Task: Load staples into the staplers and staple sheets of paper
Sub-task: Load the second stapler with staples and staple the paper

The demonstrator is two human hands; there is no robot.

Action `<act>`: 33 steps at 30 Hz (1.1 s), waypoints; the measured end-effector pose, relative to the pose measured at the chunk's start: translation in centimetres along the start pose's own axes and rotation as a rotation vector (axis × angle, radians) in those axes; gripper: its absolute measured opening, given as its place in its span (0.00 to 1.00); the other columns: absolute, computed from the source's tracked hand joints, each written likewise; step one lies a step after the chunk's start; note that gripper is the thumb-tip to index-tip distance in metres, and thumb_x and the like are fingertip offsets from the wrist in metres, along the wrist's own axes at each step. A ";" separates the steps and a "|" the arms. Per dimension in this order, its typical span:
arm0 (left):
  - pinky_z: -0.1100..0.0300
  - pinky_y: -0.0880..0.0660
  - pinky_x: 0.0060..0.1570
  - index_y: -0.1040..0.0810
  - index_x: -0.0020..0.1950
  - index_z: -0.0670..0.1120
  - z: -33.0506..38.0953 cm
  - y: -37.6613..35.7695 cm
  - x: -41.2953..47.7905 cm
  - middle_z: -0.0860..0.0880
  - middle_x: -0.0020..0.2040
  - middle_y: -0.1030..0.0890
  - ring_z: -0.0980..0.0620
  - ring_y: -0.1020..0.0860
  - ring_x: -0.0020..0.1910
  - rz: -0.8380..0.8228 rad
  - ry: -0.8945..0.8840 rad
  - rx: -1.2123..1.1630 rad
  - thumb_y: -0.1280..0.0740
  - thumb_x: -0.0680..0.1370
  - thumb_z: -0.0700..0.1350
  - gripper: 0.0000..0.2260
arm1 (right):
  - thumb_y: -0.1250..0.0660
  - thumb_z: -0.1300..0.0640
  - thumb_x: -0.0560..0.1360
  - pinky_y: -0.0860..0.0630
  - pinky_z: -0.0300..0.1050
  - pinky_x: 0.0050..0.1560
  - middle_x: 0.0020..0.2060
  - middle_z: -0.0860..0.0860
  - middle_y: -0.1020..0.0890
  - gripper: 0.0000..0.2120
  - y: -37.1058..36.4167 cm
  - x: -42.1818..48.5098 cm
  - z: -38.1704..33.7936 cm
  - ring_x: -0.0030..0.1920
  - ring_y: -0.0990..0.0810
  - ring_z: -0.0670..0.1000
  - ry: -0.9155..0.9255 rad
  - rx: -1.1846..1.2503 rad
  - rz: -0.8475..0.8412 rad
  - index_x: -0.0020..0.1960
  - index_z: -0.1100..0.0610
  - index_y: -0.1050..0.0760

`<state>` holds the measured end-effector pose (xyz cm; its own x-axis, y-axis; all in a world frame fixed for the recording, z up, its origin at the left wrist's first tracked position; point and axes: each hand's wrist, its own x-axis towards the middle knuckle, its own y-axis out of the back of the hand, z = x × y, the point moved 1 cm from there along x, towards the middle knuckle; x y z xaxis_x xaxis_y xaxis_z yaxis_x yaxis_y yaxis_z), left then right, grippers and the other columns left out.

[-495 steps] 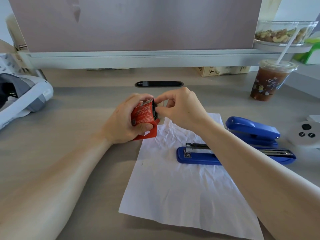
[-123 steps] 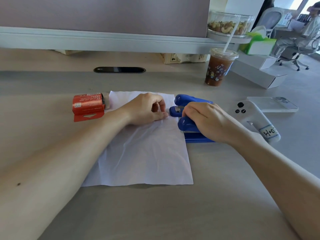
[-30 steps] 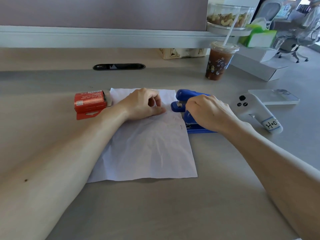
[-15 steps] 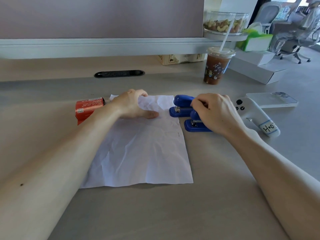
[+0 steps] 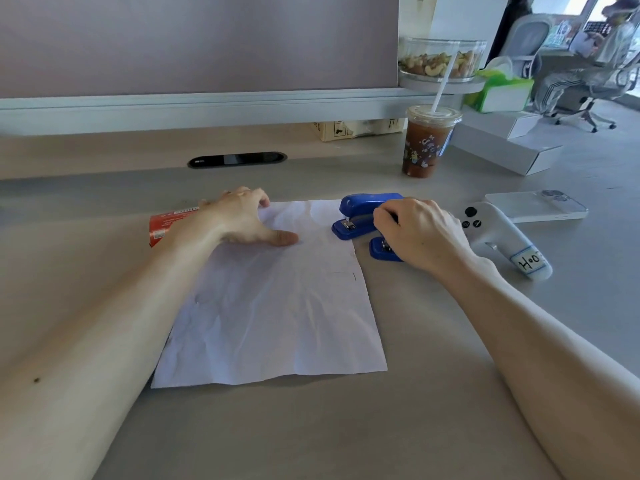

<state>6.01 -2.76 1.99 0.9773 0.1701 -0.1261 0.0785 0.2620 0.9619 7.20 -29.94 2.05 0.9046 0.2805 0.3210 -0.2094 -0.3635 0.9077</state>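
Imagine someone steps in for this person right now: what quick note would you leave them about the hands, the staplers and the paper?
Left hand: open, resting on the far left corner of the paper, thumb pressing it flat.
Right hand: grips the nearer stapler, just off the paper's right edge.
Farther stapler: closed, at the paper's far right corner.
Red staple box: behind the left wrist.
Done: one small dark mark near the paper's right edge, probably a staple.
Left: whether both staplers are loaded does not show; likely more stapling.
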 end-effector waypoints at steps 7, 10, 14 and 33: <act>0.54 0.31 0.41 0.26 0.43 0.48 0.2 0.4 -0.2 0.52 0.40 0.23 0.48 0.25 0.40 0.026 -0.056 -0.149 0.29 0.56 0.71 0.31 | 0.38 0.56 0.75 0.25 0.49 0.42 0.41 0.49 0.20 0.09 -0.2 -0.6 -1.3 0.41 0.23 0.54 0.140 0.159 0.127 0.43 0.52 0.19; 0.57 0.42 0.33 0.36 0.32 0.45 0.1 0.8 -0.5 0.49 0.30 0.33 0.48 0.34 0.30 0.070 -0.111 -0.249 0.26 0.71 0.57 0.24 | 0.39 0.56 0.75 0.24 0.49 0.41 0.35 0.48 0.19 0.10 -0.3 -0.8 -1.9 0.38 0.24 0.54 0.159 0.159 0.078 0.39 0.52 0.20; 0.57 0.35 0.37 0.29 0.38 0.39 0.4 2.6 -1.6 0.46 0.34 0.28 0.48 0.29 0.34 0.041 -0.158 -0.371 0.28 0.75 0.49 0.17 | 0.40 0.56 0.76 0.24 0.48 0.43 0.33 0.48 0.18 0.11 -0.2 -0.8 -1.6 0.38 0.22 0.54 0.140 0.133 -0.001 0.42 0.52 0.19; 0.48 0.20 0.44 0.18 0.48 0.39 -0.9 8.0 -7.1 0.40 0.42 0.15 0.44 0.16 0.38 0.182 -0.165 -0.647 0.30 0.77 0.42 0.06 | 0.43 0.53 0.79 0.27 0.53 0.42 0.32 0.54 0.19 0.19 2.5 -0.9 -4.8 0.34 0.27 0.55 0.123 0.433 -0.191 0.39 0.65 0.23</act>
<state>-0.46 -1.00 10.35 0.9850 0.1316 0.1113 -0.1723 0.7658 0.6196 4.07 -26.85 5.37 0.8557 0.4716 0.2131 0.1532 -0.6241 0.7662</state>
